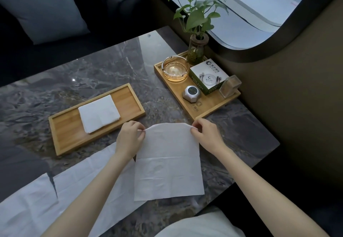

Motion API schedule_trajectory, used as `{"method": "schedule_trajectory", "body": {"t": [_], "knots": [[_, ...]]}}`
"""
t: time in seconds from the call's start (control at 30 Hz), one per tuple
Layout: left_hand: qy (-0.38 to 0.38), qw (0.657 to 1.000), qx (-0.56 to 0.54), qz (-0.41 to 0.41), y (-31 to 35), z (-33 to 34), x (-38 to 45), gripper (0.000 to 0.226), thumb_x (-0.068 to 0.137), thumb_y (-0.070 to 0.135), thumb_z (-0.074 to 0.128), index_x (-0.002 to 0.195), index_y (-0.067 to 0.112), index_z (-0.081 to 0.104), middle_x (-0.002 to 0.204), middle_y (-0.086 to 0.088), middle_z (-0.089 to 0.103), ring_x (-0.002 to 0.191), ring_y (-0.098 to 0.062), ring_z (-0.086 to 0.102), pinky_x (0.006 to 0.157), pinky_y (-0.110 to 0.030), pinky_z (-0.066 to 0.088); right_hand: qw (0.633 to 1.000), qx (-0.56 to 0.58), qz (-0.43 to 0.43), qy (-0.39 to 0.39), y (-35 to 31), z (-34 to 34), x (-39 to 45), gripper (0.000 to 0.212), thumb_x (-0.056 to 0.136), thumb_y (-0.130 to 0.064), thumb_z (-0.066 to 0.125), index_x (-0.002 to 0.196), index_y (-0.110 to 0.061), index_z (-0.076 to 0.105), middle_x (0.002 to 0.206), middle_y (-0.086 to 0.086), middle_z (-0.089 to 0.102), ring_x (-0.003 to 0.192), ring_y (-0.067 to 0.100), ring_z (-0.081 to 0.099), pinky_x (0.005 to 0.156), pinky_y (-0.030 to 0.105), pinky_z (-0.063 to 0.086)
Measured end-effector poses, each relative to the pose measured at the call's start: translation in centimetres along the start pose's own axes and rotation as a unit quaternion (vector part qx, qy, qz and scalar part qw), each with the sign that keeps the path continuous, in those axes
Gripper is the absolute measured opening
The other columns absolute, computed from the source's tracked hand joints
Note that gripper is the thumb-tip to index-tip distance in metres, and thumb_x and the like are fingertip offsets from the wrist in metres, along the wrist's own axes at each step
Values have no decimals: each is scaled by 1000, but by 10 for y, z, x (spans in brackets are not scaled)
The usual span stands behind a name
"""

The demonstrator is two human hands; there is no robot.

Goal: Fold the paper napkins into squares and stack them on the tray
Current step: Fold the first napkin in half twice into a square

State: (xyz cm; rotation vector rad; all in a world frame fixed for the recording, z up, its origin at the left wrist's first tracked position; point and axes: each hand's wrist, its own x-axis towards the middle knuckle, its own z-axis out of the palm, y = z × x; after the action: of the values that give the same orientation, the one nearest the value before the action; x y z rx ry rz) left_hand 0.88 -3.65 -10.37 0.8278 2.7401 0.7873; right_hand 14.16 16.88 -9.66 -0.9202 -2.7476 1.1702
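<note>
A white paper napkin (168, 162) lies unfolded on the marble table in front of me. My left hand (130, 138) pinches its far left corner and my right hand (207, 134) pinches its far right corner, lifting that far edge slightly. To the left stands a wooden tray (68, 125) holding a folded white napkin square (99, 113). More unfolded napkins (74, 196) lie spread at the near left, partly under my left forearm.
A second wooden tray (211, 107) at the right carries a glass ashtray (175, 68), a green-white box (207, 75), a small grey device (191, 92), a clear holder (230, 85) and a plant jar (196, 50). The wall runs along the right; a sofa lies beyond the table.
</note>
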Motion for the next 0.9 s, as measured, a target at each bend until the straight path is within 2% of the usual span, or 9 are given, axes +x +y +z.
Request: {"method": "schedule_trajectory", "body": {"t": [0.1,0.17,0.27,0.37,0.47,0.57,0.67,0.8,0.9], "knots": [[-11,998,-63,-25,6,-15,-3,3,82,8,60,84,8,62,84,-7,63,79,-21,54,69,-31,43,997,78,10,-11,-11,-13,0,4,87,-18,58,90,-15,58,83,-1,61,78,13,58,66,23,48],[-22,994,-103,-32,12,-27,-8,3,84,9,59,86,11,60,83,-2,61,78,-18,55,70,-30,46,993,113,13,-24,-17,-20,-1,13,85,-16,62,98,-17,57,87,-1,62,80,11,59,65,21,49],[-30,992,-121,-10,15,-38,-17,15,84,10,60,99,13,61,86,-3,63,79,-17,58,72,-28,49,993,113,-5,-32,-23,-25,-5,28,81,-12,66,107,-19,58,91,-2,62,79,11,59,68,24,52],[-37,994,-102,18,15,-44,-31,29,82,7,62,110,14,61,91,-3,65,81,-17,58,72,-25,48,993,102,-48,-22,-25,-27,-18,26,78,-9,67,102,-16,62,88,-6,61,77,8,58,63,17,48],[-25,995,-79,56,15,-48,-45,23,79,2,63,101,9,66,93,-3,66,82,-15,57,69,-12,39,991,89,-97,13,-22,-28,-35,11,75,-6,68,82,-14,65,76,-9,59,72,6,54,61,12,40],[-20,994,-68,79,12,-50,-58,13,76,0,67,84,10,70,84,-4,67,78,-19,60,70,-23,46,988,57,-142,35,-14,-25,-50,15,69,1,68,70,-14,63,70,-13,54,73,6,50,61,11,36],[-27,995,-60,81,7,-47,-74,14,73,0,70,77,13,70,82,-3,66,77,-18,60,71,-30,49,984,29,-171,36,-3,-20,-63,15,66,0,67,69,-13,62,71,-6,58,75,9,50,64,11,37],[-41,995,-51,73,2,-37,-94,14,73,2,71,78,15,71,88,-2,66,82,-14,58,75,-25,46,978,-13,-207,25,12,-10,-80,6,66,-7,60,70,-11,60,70,1,61,71,17,54,58,30,47],[-62,994,-35,81,-3,-28,-107,14,72,4,72,78,17,71,88,-2,67,81,-13,58,74,-22,45,975,-45,-215,22,24,0,-90,17,64,2,66,71,-12,61,72,0,62,73,8,49,62,20,41]]}}
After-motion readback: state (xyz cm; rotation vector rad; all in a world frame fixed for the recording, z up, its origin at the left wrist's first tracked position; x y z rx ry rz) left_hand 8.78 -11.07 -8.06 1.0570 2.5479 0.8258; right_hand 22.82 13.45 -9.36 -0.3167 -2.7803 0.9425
